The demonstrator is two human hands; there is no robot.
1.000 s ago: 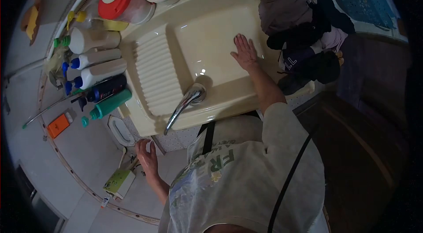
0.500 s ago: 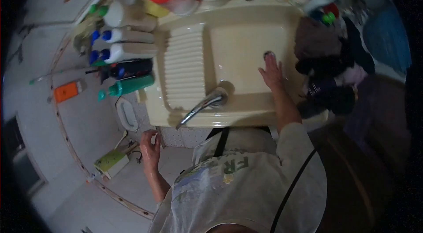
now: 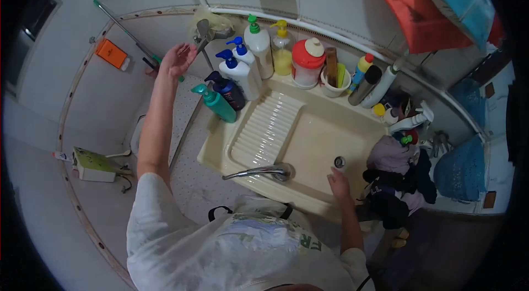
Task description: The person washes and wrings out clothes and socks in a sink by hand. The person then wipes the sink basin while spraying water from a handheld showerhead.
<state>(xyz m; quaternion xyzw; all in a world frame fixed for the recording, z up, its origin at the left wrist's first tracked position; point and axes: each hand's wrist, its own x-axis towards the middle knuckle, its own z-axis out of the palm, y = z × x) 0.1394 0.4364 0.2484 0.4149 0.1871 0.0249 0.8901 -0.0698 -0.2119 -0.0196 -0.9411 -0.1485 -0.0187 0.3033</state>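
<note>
My left hand (image 3: 179,60) is raised at the left with its fingers stretched out, holding nothing. Just beyond its fingertips is a grey metal wall fixture (image 3: 203,31), which they seem to fall short of. My right hand (image 3: 338,183) is low inside the cream sink (image 3: 311,150), just below the round drain (image 3: 339,162). Its fingers look extended, and nothing shows in them. A ribbed washboard (image 3: 267,128) forms the sink's left part. On the near rim, the chrome tap (image 3: 264,172) points left.
Pump bottles (image 3: 239,76) line the sink's left and back rim, beside a red-lidded container (image 3: 308,62) and a white cup (image 3: 335,86) with brushes. Dark and mauve clothes (image 3: 394,175) are heaped at the right, near a blue basket (image 3: 460,175). Red and blue bags (image 3: 413,4) hang above.
The view has swung left and up. My left hand has moved from beside my body up toward the wall fixture. My right hand has drawn back from the drain toward me.
</note>
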